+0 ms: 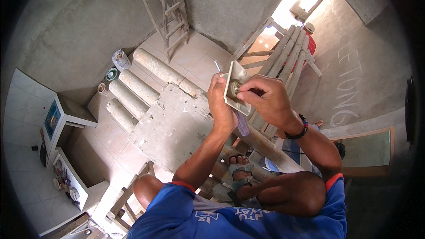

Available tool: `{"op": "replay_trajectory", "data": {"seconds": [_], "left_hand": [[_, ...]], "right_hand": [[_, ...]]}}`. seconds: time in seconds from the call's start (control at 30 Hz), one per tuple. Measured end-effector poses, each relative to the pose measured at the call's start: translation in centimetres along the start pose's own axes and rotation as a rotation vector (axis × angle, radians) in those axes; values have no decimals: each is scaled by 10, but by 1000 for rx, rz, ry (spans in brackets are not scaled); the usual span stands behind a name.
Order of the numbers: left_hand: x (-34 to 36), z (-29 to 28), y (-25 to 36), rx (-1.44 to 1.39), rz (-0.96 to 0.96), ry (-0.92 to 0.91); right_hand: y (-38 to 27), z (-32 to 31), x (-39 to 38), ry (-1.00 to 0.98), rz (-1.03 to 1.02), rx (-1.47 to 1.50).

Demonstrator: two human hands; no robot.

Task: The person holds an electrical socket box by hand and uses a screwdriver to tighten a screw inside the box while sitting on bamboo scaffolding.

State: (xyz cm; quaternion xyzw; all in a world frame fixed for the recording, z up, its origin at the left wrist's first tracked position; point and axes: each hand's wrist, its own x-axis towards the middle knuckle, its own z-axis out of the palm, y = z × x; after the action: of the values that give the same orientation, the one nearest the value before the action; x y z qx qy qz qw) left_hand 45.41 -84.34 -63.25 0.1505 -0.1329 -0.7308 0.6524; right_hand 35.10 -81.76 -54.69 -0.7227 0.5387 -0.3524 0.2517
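A cream rectangular cover plate [235, 74] with a round fitting [234, 87] at its middle is held up in front of me, tilted on edge. My left hand [220, 101] is closed round the plate's left side. It also keeps a screwdriver [243, 125] against the palm; the clear handle sticks out below and the thin shaft shows above the fingers. My right hand [268, 97] is closed in a pinch at the round fitting, thumb and forefinger touching it. Whatever small part lies between those fingertips is too hidden to name.
I squat high on thick round poles [164, 70] and a cement-stained board [170, 124]. A wooden trestle [166, 13] stands by the far wall. Tubs and a bag [120, 59] sit on the tiled floor below. A person in red [311, 42] is beyond the poles at right.
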Motion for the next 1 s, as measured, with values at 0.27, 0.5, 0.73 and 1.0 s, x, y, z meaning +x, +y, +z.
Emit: {"op": "replay_trajectory", "data": {"seconds": [0.27, 0.5, 0.73, 1.0], "left_hand": [[-1, -2, 2, 163, 70, -41], [-6, 7, 9, 251, 154, -59], [-4, 4, 8, 259, 141, -52], [-3, 4, 9, 275, 143, -59]], "right_hand": [[10, 5, -6, 35, 55, 118], [9, 6, -9, 55, 7, 178], [9, 10, -11, 90, 38, 252], [15, 15, -12, 132, 22, 174]]}}
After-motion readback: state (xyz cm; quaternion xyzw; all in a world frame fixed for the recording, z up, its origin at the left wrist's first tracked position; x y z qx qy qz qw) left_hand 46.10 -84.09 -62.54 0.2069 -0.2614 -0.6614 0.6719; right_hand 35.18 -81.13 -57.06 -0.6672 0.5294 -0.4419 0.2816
